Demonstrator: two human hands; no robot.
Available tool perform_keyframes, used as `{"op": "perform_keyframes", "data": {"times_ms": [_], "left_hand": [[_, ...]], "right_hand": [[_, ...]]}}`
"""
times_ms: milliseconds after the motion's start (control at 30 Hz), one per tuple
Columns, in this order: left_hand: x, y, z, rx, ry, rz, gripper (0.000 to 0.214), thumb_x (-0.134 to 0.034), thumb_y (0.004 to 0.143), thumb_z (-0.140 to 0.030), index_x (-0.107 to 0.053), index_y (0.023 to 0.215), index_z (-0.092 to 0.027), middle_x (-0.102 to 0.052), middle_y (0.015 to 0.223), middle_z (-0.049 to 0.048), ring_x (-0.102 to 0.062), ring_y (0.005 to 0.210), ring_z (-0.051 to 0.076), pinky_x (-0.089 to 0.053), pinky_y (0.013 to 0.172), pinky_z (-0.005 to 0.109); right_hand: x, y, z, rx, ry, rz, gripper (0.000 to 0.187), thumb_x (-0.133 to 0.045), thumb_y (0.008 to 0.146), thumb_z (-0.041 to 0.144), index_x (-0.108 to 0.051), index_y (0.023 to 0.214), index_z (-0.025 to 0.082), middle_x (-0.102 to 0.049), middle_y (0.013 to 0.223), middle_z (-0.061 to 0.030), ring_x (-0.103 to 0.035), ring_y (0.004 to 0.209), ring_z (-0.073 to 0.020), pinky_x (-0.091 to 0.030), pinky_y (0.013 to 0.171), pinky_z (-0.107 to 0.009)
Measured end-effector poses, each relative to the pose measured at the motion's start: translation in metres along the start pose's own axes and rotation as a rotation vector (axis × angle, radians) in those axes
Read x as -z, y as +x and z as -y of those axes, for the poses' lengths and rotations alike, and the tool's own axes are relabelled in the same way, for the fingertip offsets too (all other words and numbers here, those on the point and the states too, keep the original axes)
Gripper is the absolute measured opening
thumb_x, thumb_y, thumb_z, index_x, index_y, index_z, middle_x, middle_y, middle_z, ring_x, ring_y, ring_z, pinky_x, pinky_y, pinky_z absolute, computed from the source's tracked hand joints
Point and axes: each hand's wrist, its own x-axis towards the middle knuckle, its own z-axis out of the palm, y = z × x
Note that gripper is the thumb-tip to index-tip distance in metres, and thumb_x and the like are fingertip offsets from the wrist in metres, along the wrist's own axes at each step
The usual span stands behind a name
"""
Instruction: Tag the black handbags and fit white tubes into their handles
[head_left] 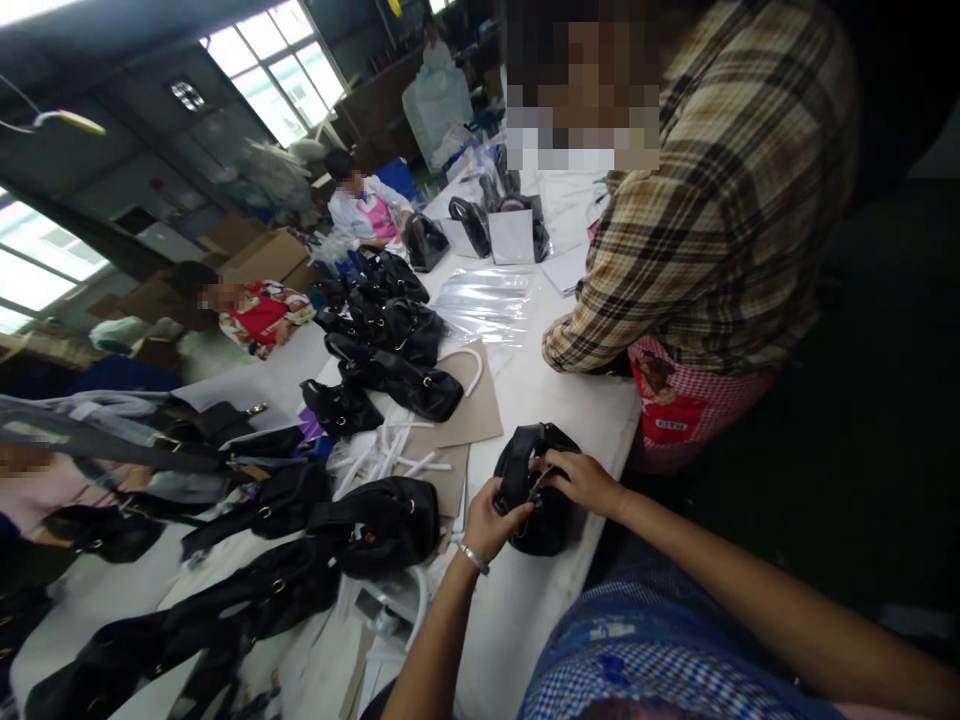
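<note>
A black handbag (545,530) with a wide handle stands near the table's front edge, right before me. My left hand (491,518) is closed on its near left side, thumb reaching in over the bag's middle. From the right, my right hand (583,482) pinches at the bag's upper part, under the handle. Something small and thin shows between the two hands, too small to name. The bag's inside is hidden.
Many black handbags (409,380) crowd the white table (517,390) to the left. White tubes (427,463), brown cardboard (472,410) and clear plastic sleeves (484,305) lie among them. A co-worker in a plaid shirt (720,200) leans at the right edge; other people sit across.
</note>
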Motion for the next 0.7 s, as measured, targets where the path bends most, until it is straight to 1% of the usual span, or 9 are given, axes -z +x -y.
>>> {"op": "perform_keyframes", "data": {"times_ms": [67, 133, 233, 300, 367, 433, 533, 600, 700], "left_hand": [[0.01, 0.0, 0.004, -0.01, 0.008, 0.082, 0.031, -0.074, 0.066, -0.038, -0.065, 0.083, -0.014, -0.062, 0.082, 0.0049, -0.056, 0.081, 0.019, -0.046, 0.078, 0.029], [0.021, -0.003, 0.007, -0.009, -0.044, 0.169, 0.034, -0.074, 0.066, -0.041, -0.065, 0.083, -0.013, -0.062, 0.085, 0.0053, -0.055, 0.083, 0.019, -0.045, 0.08, 0.029], [0.03, -0.007, 0.009, 0.052, -0.122, 0.287, 0.038, -0.068, 0.07, -0.049, -0.064, 0.079, -0.012, -0.061, 0.08, 0.0047, -0.054, 0.079, 0.018, -0.044, 0.077, 0.028], [0.029, -0.003, 0.009, 0.114, -0.129, 0.28, 0.046, -0.05, 0.082, -0.055, -0.063, 0.073, -0.012, -0.059, 0.073, 0.0036, -0.051, 0.07, 0.015, -0.043, 0.071, 0.027], [0.023, 0.008, 0.009, 0.139, -0.083, 0.219, 0.054, -0.036, 0.087, -0.056, -0.063, 0.071, -0.012, -0.057, 0.068, 0.0031, -0.048, 0.066, 0.013, -0.042, 0.066, 0.026], [0.015, 0.023, 0.009, 0.099, 0.004, 0.178, 0.044, -0.044, 0.084, -0.051, -0.064, 0.076, -0.012, -0.059, 0.07, 0.0028, -0.049, 0.067, 0.014, -0.043, 0.066, 0.025], [0.005, 0.043, 0.008, 0.013, 0.181, 0.224, 0.027, -0.065, 0.07, -0.036, -0.066, 0.084, -0.013, -0.06, 0.071, 0.0013, -0.052, 0.068, 0.014, -0.043, 0.065, 0.024], [0.001, 0.05, 0.008, 0.011, 0.259, 0.279, 0.022, -0.069, 0.065, -0.03, -0.067, 0.079, -0.012, -0.06, 0.065, 0.0005, -0.052, 0.064, 0.014, -0.043, 0.061, 0.023], [-0.003, 0.054, 0.008, 0.052, 0.261, 0.33, 0.018, -0.068, 0.066, -0.028, -0.067, 0.072, -0.011, -0.06, 0.061, 0.0011, -0.054, 0.064, 0.016, -0.043, 0.058, 0.023]], "right_hand": [[0.0, -0.001, -0.004, -0.005, -0.128, 0.043, 0.02, -0.047, 0.088, 0.029, -0.058, 0.103, 0.022, -0.067, 0.101, -0.0047, -0.061, 0.098, -0.0193, -0.044, 0.086, -0.032], [-0.001, -0.003, -0.005, -0.04, -0.269, 0.072, 0.022, -0.045, 0.088, 0.027, -0.058, 0.105, 0.019, -0.068, 0.097, -0.0071, -0.062, 0.094, -0.0209, -0.045, 0.083, -0.032], [-0.002, -0.002, -0.003, -0.11, -0.388, 0.102, 0.026, -0.046, 0.086, 0.024, -0.056, 0.109, 0.018, -0.068, 0.093, -0.0092, -0.063, 0.091, -0.0226, -0.045, 0.079, -0.031], [-0.002, 0.0, 0.002, -0.131, -0.387, 0.12, 0.027, -0.046, 0.086, 0.025, -0.056, 0.111, 0.019, -0.068, 0.095, -0.0092, -0.063, 0.093, -0.023, -0.045, 0.079, -0.03], [-0.001, 0.002, 0.008, -0.143, -0.377, 0.12, 0.027, -0.046, 0.086, 0.027, -0.056, 0.11, 0.02, -0.069, 0.096, -0.0091, -0.063, 0.094, -0.0235, -0.044, 0.079, -0.03], [-0.001, 0.003, 0.014, -0.16, -0.385, 0.1, 0.028, -0.047, 0.086, 0.029, -0.055, 0.111, 0.02, -0.068, 0.096, -0.0096, -0.063, 0.094, -0.0242, -0.044, 0.078, -0.03], [-0.003, 0.002, 0.017, -0.188, -0.399, 0.058, 0.031, -0.048, 0.086, 0.031, -0.053, 0.114, 0.018, -0.068, 0.095, -0.0107, -0.063, 0.092, -0.0249, -0.045, 0.077, -0.031], [-0.004, -0.001, 0.014, -0.184, -0.387, 0.039, 0.035, -0.048, 0.087, 0.032, -0.051, 0.117, 0.017, -0.067, 0.095, -0.0114, -0.063, 0.091, -0.0251, -0.044, 0.077, -0.032], [-0.005, -0.008, 0.004, -0.116, -0.35, 0.032, 0.043, -0.05, 0.086, 0.03, -0.045, 0.127, 0.015, -0.066, 0.095, -0.0108, -0.061, 0.093, -0.0246, -0.043, 0.081, -0.033]]}}
